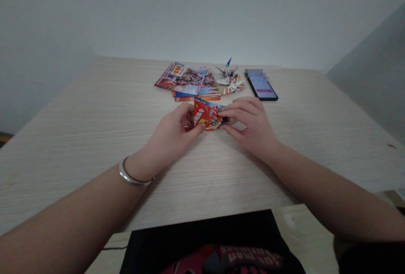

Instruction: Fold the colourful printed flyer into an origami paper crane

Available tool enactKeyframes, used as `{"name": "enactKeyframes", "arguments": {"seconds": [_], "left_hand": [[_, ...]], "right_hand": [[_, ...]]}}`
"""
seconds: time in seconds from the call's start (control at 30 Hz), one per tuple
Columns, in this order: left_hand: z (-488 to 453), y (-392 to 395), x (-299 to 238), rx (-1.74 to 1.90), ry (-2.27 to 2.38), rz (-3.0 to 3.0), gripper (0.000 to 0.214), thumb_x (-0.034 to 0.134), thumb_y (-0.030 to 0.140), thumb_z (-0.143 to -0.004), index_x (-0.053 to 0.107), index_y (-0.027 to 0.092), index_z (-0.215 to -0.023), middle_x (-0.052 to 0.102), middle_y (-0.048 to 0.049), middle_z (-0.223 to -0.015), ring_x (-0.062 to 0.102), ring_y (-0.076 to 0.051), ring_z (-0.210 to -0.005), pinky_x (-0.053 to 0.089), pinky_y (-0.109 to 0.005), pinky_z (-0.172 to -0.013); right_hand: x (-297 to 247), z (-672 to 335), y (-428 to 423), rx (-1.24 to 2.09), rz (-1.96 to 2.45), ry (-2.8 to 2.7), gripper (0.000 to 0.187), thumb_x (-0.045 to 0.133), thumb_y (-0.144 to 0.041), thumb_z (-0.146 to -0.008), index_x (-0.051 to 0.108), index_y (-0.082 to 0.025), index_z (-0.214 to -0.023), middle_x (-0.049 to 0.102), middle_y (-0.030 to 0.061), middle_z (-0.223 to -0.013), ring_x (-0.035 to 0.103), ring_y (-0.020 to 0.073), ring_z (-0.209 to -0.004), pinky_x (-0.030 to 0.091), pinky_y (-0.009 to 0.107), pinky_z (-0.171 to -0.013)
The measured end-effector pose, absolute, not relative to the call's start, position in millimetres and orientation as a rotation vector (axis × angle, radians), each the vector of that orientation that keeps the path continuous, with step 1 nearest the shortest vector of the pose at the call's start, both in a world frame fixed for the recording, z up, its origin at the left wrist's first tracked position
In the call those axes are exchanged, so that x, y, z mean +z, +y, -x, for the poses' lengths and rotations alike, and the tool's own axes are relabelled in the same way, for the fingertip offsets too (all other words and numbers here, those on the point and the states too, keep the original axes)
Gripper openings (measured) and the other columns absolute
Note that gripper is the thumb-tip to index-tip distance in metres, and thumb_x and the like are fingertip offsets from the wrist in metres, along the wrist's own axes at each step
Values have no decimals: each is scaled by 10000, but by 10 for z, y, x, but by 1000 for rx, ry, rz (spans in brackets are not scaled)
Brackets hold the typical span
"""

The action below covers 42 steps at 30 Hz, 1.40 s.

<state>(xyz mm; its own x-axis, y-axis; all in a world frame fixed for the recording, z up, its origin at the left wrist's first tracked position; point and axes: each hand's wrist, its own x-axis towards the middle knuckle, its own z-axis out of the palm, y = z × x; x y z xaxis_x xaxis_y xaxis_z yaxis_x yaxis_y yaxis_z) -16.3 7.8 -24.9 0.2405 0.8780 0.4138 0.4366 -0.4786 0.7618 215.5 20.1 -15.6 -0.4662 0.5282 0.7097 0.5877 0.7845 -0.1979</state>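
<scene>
A small folded piece of printed paper [206, 115], mostly red with bits of yellow and blue, is held just above the light wooden table [95, 109]. My left hand [172, 132] pinches its left edge with thumb and fingers; a silver bangle sits on that wrist. My right hand [251, 124] grips the paper's right side, fingers closed over the fold. Behind the hands lies a stack of colourful printed sheets [190, 82]. Folded paper cranes [230, 79] made of the same printed paper rest beside the stack.
A black smartphone [262, 87] with a lit screen lies to the right of the cranes. The table meets a plain white wall at the back. The near table edge runs above my dark shirt.
</scene>
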Motion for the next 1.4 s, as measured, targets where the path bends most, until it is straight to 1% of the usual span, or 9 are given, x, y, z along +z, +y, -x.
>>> {"name": "enactKeyframes", "arguments": {"seconds": [0.13,0.27,0.33,0.5,0.73,0.93,1.1,1.3,1.4], "left_hand": [[146,54,-236,1115,1146,-1889,444,717,266,-837,552,213,-1245,696,-64,-1088,671,-206,-938,574,-341,-818],[152,35,-186,1016,1094,-1883,610,711,315,-848,475,232,-1404,660,-80,-1191,665,-201,-924,575,-338,-794],[165,21,-137,972,1082,-1842,584,624,377,-912,460,235,-1454,649,-93,-1234,662,-208,-932,576,-350,-782],[202,-7,-19,977,1086,-1713,474,412,439,-1006,602,208,-1373,559,-89,-1459,590,-266,-1219,558,-386,-920],[210,75,-110,868,1096,-1813,468,669,379,-841,678,178,-1264,698,-85,-1276,661,-246,-1082,535,-399,-980],[182,52,-50,850,1409,-1967,448,607,251,-839,690,197,-1275,708,-63,-1287,638,-259,-1192,435,-427,-1127],[174,23,-7,753,1647,-1904,500,577,237,-819,672,229,-1310,734,-50,-1220,701,-244,-1006,529,-389,-973],[184,68,-6,843,1662,-1799,287,630,377,-812,738,190,-1001,752,-54,-1022,681,-227,-899,536,-349,-866],[229,119,14,895,1549,-1572,342,662,412,-775,726,188,-1025,753,-51,-993,685,-214,-851,541,-309,-764]], "right_hand": [[-160,-2139,180,-78,832,-2201,239,752,-308,-853,724,-242,-1080,787,28,-1047,646,245,-1104,480,421,-1009],[-182,-2154,182,-111,788,-2250,146,747,-337,-861,735,-250,-978,796,10,-987,681,227,-1052,447,437,-1035],[-188,-2168,190,-133,749,-2272,111,724,-324,-880,735,-247,-959,797,7,-989,690,219,-1039,440,439,-1038],[-177,-2193,200,-67,650,-2365,85,663,-271,-916,743,-245,-928,803,-4,-1012,698,204,-1023,478,405,-975],[-158,-2203,178,-122,543,-2453,101,690,-341,-910,724,-250,-938,797,-27,-1035,687,202,-1034,419,422,-1064],[-158,-2196,184,-158,558,-2420,192,721,-442,-883,699,-251,-890,796,-37,-998,691,196,-988,405,425,-1068],[-166,-2186,194,-215,516,-2462,172,688,-411,-915,701,-246,-960,793,-31,-1031,685,193,-999,425,413,-1050],[-166,-2181,180,-234,464,-2515,139,654,-353,-945,704,-230,-987,786,-24,-1073,675,194,-1000,485,371,-937],[-153,-2178,160,-270,440,-2512,101,641,-304,-955,707,-228,-962,787,-29,-1068,665,186,-995,492,358,-917]]}}
